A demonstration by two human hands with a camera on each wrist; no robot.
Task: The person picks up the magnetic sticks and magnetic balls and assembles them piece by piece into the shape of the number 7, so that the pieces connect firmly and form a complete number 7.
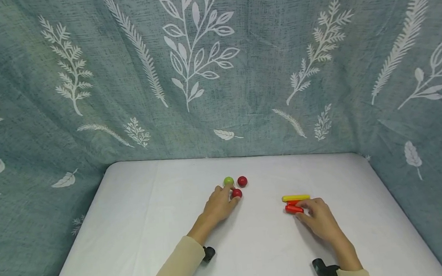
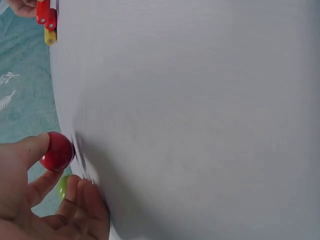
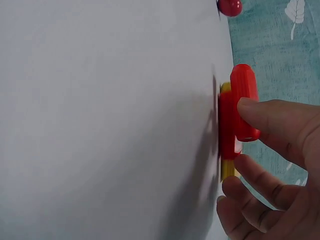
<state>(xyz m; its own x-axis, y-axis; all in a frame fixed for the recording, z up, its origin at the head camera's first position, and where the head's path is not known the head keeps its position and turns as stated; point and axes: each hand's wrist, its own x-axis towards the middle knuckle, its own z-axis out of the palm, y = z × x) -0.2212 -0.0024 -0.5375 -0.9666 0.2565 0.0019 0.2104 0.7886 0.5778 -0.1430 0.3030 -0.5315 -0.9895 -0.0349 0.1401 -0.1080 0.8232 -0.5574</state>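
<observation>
My left hand (image 1: 218, 204) pinches a glossy red ball (image 1: 237, 193) between thumb and forefinger, as the left wrist view shows the red ball (image 2: 59, 152). Just behind it are a green ball (image 1: 228, 180), partly covered by my fingers, and a second red ball (image 1: 242, 181). On the right, my right hand (image 1: 322, 221) pinches a short red cylinder (image 1: 294, 209) between thumb and fingers. In the right wrist view this red cylinder (image 3: 244, 80) overlaps another red cylinder (image 3: 226, 120) lying behind it. A longer yellow stick (image 1: 296, 198) lies beyond both.
A white cloth covers the table (image 1: 154, 230) under both hands. Green-blue leaf-patterned fabric (image 1: 255, 74) hangs behind the far edge and along both sides. Black wrist cameras sit at the left cuff (image 1: 209, 254) and the right cuff (image 1: 324, 268).
</observation>
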